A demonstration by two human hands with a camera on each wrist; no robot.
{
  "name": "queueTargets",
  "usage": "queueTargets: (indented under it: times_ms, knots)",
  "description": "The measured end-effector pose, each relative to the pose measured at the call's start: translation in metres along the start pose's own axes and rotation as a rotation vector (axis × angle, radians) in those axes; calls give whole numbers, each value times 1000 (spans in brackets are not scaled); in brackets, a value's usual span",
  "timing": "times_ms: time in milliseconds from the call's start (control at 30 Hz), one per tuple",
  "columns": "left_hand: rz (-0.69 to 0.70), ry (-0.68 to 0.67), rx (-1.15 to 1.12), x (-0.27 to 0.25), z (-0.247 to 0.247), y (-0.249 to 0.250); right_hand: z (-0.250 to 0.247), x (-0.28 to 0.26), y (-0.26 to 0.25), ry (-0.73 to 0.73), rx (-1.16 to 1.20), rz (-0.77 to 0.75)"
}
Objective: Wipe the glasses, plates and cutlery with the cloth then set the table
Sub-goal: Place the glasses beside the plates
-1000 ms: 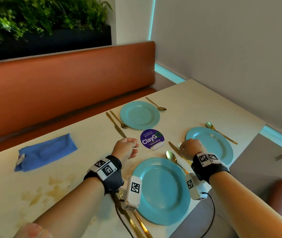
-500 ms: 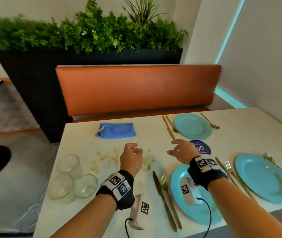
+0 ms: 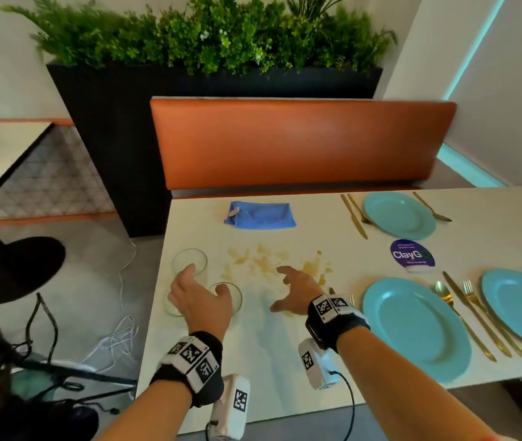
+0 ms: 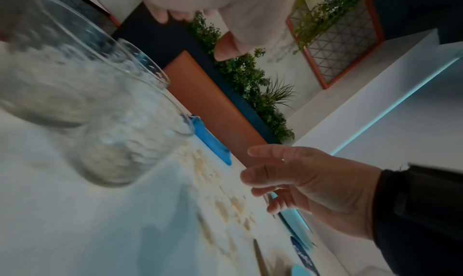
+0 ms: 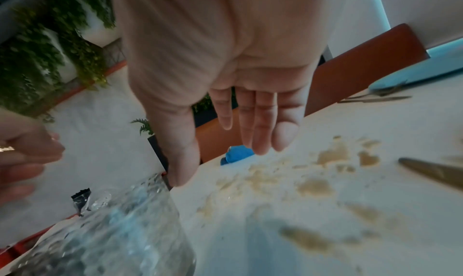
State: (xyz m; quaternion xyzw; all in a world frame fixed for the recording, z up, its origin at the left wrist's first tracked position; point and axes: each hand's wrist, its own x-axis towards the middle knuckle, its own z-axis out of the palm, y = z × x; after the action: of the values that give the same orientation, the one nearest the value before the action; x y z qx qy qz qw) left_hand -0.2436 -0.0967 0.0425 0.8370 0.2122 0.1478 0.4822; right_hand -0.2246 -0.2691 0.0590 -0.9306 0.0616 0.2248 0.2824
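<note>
Three clear glasses stand near the table's left edge: a far one point(image 3: 189, 261), a near right one point(image 3: 232, 297) and a near left one point(image 3: 168, 305) partly hidden. My left hand point(image 3: 201, 289) hovers over the two near glasses with its fingers spread, holding nothing; in the left wrist view the thumb point(image 4: 226, 46) is above the glass point(image 4: 112, 133), apart from it. My right hand point(image 3: 283, 289) is open over brown stains point(image 3: 272, 262), fingers point(image 5: 260, 121) straight. The blue cloth point(image 3: 259, 215) lies folded at the far edge. Teal plates point(image 3: 415, 326) point(image 3: 399, 214) point(image 3: 520, 310) lie with gold cutlery point(image 3: 476, 316) beside them.
A purple round ClayGo sign point(image 3: 412, 253) sits between the plates. An orange bench back point(image 3: 298, 144) and a dark planter point(image 3: 119, 148) stand behind the table point(image 3: 285, 370). Cables point(image 3: 116, 338) lie on the floor to the left. Another table's black base point(image 3: 17, 268) is at far left.
The view has swung left from the place settings. Both hands have moved left to the glasses. The left hand has uncurled and spread over them; the right has opened wider.
</note>
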Motion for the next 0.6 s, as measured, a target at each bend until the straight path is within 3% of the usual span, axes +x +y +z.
queueTargets:
  times_ms: [100,400,600]
  knots:
    - [-26,44,47,13,-19,-26,33,6,-11,-27,23,26]
    - [-284,-276,-15,37,-33,-99,99,26,-31,20,115,63]
    - [-338,-355,-178,52,-6,-148,115,38,-33,34,196,70]
